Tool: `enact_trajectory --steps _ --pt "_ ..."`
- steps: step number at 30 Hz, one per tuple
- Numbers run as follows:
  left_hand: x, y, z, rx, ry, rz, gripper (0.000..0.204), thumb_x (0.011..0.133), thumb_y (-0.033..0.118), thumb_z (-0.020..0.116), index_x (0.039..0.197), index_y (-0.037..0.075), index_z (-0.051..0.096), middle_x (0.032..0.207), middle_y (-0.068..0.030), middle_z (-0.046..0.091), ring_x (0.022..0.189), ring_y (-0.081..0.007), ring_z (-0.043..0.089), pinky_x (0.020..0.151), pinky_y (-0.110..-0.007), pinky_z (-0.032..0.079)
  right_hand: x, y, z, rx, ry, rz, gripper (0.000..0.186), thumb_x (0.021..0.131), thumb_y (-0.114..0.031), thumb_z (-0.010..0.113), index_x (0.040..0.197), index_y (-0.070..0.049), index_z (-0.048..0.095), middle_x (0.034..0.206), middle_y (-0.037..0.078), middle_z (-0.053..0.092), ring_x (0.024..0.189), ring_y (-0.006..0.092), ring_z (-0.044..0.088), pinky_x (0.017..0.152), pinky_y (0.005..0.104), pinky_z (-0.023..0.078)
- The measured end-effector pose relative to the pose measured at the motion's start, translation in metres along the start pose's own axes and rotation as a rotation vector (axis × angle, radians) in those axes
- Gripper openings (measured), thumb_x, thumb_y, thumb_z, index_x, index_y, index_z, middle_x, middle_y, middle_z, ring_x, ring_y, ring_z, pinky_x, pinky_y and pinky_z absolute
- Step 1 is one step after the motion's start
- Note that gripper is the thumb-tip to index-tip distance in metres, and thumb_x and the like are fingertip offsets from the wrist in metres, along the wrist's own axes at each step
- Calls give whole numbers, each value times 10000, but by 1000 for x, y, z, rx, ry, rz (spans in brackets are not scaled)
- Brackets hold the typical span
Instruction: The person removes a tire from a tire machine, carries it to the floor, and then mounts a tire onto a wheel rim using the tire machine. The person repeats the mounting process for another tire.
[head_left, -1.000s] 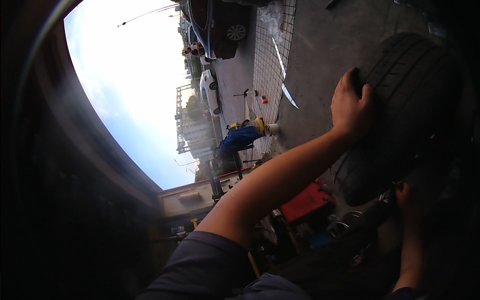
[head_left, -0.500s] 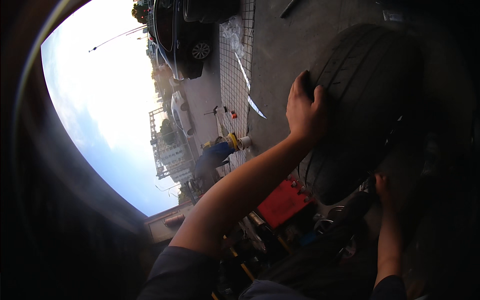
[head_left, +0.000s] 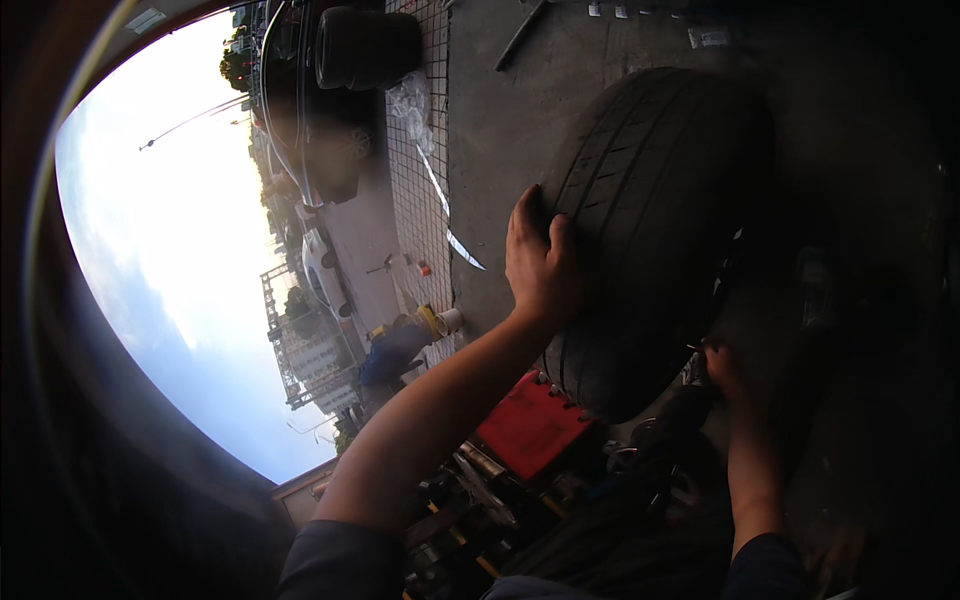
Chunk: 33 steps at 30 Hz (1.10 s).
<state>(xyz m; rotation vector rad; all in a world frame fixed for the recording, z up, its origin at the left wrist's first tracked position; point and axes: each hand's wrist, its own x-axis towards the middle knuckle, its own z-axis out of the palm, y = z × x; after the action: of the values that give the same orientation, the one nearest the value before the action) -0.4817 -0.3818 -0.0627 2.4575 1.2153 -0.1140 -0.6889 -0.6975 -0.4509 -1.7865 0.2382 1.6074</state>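
A large dark tire (head_left: 640,190) with grooved tread stands right of centre, its right side lost in shadow. My left hand (head_left: 545,265) grips its left edge, with thumb and fingers pressed against the rubber. Lower down, near the tire's bottom end, my right hand (head_left: 727,372) is closed. A small thin glint shows at its fingertips, but I cannot make out what it holds. Close by that hand is a shoe (head_left: 693,370), partly in shadow.
A red box-shaped piece (head_left: 533,425) lies just below the tire, with metal parts around it. Farther off are a stack of tires (head_left: 368,48), a dark car (head_left: 300,110), a white car (head_left: 322,270), clear plastic wrap (head_left: 410,105), and a dark bar (head_left: 522,35) on the floor.
The view has shifted, so the surroundings, the tire and both hands appear farther left. My left hand stays on the tire and my right hand remains low beside it.
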Motion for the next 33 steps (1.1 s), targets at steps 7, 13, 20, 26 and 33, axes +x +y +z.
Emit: enact_trajectory --steps 7,13,20,26,33 --pt "1 -10 1 -82 -24 8 600 993 349 496 1489 15 451 1461 -277 510 1367 -426 492 1151 -480 376 3 19 12 327 -39 -21 287 887 -275 791 1047 -64 679 894 62 689 852 201 652 769 382 528" --pt "1 -15 1 -81 -26 7 589 990 334 498 1475 1 464 1441 -288 525 1348 -436 504 1145 -476 381 30 44 35 295 -86 -172 274 933 -301 717 1041 -54 667 865 119 682 867 266 679 768 423 527" --pt "-8 -9 6 -26 38 40 598 981 326 526 1485 12 447 1461 -243 520 1370 -405 496 1152 -465 383 32 36 30 687 20 175 283 940 -337 700 887 -59 685 845 49 651 742 182 589 693 401 486" --pt "-14 -3 3 0 23 21 614 982 328 515 1511 35 408 1491 -211 499 1389 -392 478 1163 -468 371 20 34 8 546 -193 -210 115 862 -106 757 959 -87 697 902 50 681 887 173 633 814 409 534" --pt "-13 2 2 27 32 9 606 971 316 512 1493 17 440 1487 -219 505 1377 -391 492 1154 -471 386 12 29 16 322 -3 -69 149 928 -203 719 896 -65 675 803 25 656 784 167 638 743 360 510"
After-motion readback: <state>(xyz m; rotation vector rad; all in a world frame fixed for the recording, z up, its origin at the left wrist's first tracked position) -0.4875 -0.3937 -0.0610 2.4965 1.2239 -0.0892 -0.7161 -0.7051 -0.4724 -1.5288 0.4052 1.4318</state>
